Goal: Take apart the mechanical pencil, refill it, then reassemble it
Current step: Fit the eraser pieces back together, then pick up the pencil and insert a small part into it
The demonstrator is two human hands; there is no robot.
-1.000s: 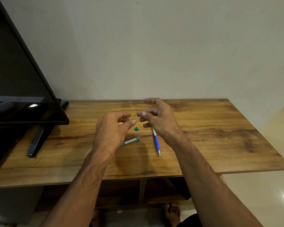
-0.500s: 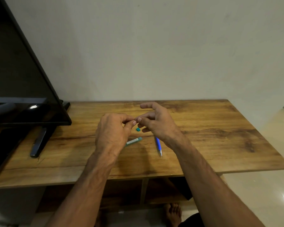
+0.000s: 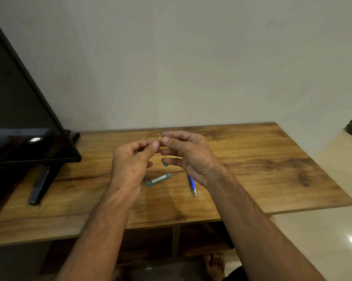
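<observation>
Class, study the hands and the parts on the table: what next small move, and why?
Probably the right hand should let go and pick up the blue pencil: with the left hand it pinches what looks like a thin lead, while the pencil lies untouched on the table.

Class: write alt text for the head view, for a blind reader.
A left hand and right hand hold fingertips close together above a wooden table; whether they pinch anything is unclear. Beneath lie a teal tube, teal cap and blue pencil.
</observation>
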